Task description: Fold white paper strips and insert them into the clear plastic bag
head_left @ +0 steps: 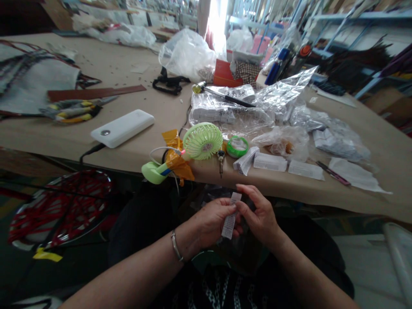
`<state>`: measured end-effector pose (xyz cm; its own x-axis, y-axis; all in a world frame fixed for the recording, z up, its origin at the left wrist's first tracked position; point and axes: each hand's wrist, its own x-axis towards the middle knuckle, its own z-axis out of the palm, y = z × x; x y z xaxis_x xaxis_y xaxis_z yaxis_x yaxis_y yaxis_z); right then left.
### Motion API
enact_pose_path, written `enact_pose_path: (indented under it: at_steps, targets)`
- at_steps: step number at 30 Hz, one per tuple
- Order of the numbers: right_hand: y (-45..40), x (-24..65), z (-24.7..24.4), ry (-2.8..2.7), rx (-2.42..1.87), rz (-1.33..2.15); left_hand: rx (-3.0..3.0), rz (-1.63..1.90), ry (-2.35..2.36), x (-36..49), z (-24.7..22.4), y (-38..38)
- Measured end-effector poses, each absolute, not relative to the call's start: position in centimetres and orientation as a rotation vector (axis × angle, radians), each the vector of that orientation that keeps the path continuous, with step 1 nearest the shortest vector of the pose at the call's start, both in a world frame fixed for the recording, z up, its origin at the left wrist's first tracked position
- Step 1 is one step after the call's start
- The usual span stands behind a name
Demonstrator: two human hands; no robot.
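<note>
A small white printed label [229, 224] hangs tilted over my lap, just off the table's front edge. My left hand [214, 216] pinches it between thumb and fingers, and a metal bangle circles that wrist. Close on the other side is my right hand [261, 216], its thumb tip at the label's edge and its index finger stretched apart from the thumb. Whether the right thumb presses on the label I cannot tell. Beyond the hands, a folded stack of labels [246, 160] and flat printed labels [269, 162] lie along the table edge.
A green fan [202, 141] with orange tape, a pointed tool [221, 161] and a green tape roll [237, 146] sit near the edge. Left are a white power bank [124, 128] and pliers [77, 112]. Plastic bags [231, 107], a hammer [225, 95] and a pen [333, 173] lie farther right.
</note>
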<state>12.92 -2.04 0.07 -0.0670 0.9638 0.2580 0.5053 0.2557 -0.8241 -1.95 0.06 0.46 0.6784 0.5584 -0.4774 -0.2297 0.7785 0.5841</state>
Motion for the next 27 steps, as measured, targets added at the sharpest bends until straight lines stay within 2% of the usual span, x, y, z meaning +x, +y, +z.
enact_pose_path:
  at_steps: [5,13,16,22,27]
  targets:
    - [-2.1,12.9,0.2,-1.946,-1.382,0.443,0.541,0.471,0.748,-1.7,0.7,-0.1]
    - [-2.3,13.0,-0.4,-1.939,-1.379,0.459,0.520,0.487,0.767,-1.7,0.5,0.0]
    - [-2.2,12.9,-0.3,-1.755,-1.407,0.647,0.534,0.509,0.745,-1.9,0.4,0.0]
    - [-1.2,12.5,0.1,-1.131,-1.314,1.324,0.578,0.554,0.769,-2.2,0.5,-0.2]
    - [-0.6,12.2,0.1,-1.036,-1.273,1.434,0.643,0.597,0.808,-2.3,0.2,-0.4]
